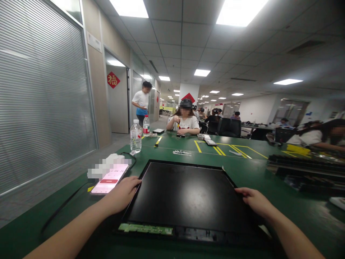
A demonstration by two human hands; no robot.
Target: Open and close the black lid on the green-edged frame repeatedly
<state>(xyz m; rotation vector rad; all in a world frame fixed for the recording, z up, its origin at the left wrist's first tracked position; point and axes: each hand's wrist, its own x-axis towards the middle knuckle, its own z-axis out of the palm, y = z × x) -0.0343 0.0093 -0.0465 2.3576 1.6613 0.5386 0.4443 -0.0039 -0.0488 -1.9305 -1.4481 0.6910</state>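
Note:
A black flat display panel (185, 196) in a thin dark frame lies in front of me on the green table. Along its near edge runs a green circuit board strip (145, 228), toward the left. My left hand (126, 192) grips the panel's left edge, fingers on the rim near the upper corner. On the opposite side, my right hand (252, 199) holds the right edge, thumb and index finger at the rim. The undersides of both hands' grips are hidden.
A lit phone (111, 178) lies left of the panel, with a cable nearby. Two water bottles (136, 136) stand beyond it. Dark long parts (302, 169) are stacked at the right. Across the table (212, 172), marked with yellow tape, a person (185, 120) sits working.

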